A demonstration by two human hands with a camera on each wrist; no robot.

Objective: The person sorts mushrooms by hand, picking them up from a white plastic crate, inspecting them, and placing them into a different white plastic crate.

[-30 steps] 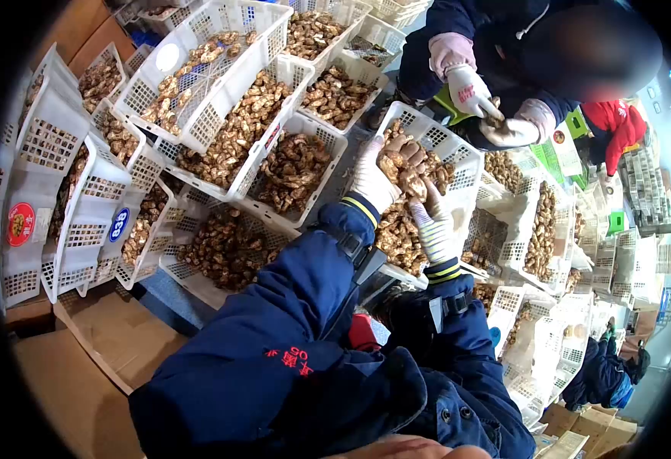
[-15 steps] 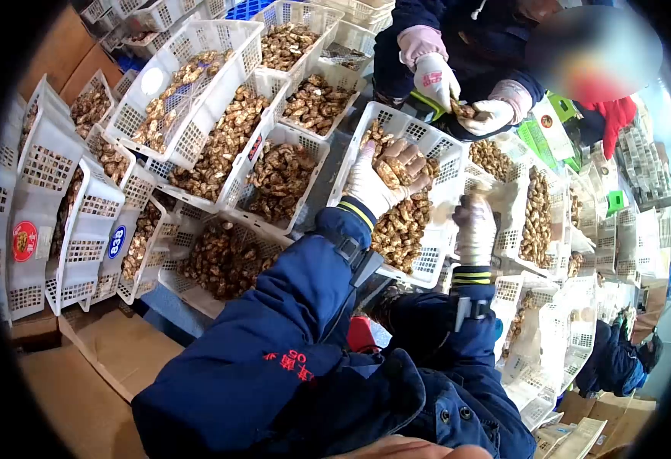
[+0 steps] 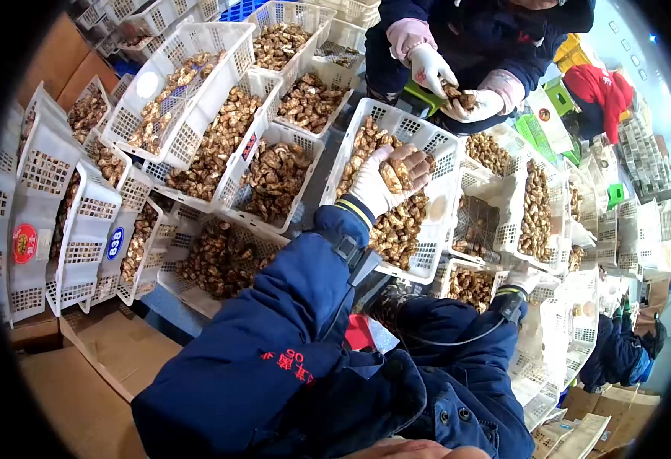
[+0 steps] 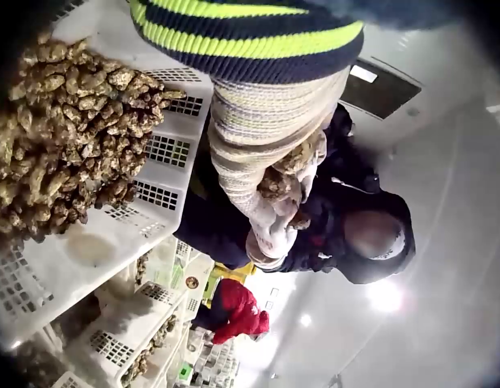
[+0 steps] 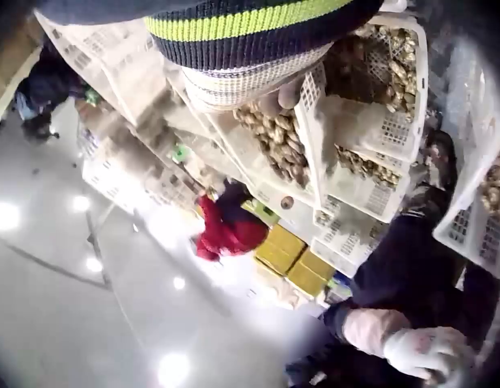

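Note:
My left hand point(image 3: 372, 186), in a striped knit glove, holds knobby brown-and-cream mushrooms point(image 3: 391, 179) between its thumb and fingers. It is above a white plastic basket point(image 3: 441, 206) heaped with similar mushrooms point(image 3: 397, 239). The left wrist view shows the back of this glove point(image 4: 262, 133) beside the same basket. My right hand point(image 3: 524, 280) reaches low among the baskets on the right. In the right wrist view its dark fingertips point(image 5: 289, 94) are right at mushrooms point(image 5: 270, 141) in a basket; most of the hand is hidden behind the cuff.
White baskets of mushrooms stand close together on the left point(image 3: 276, 180) and right point(image 3: 536, 214). Opposite, a person with gloved hands point(image 3: 469, 105) handles a mushroom. A person in red point(image 3: 602, 96) is farther off. Cardboard point(image 3: 125, 348) lies at lower left.
My right hand has moved from beside the left hand, out of the middle basket, down and right to other baskets. The left hand stays over the middle basket, still holding mushrooms.

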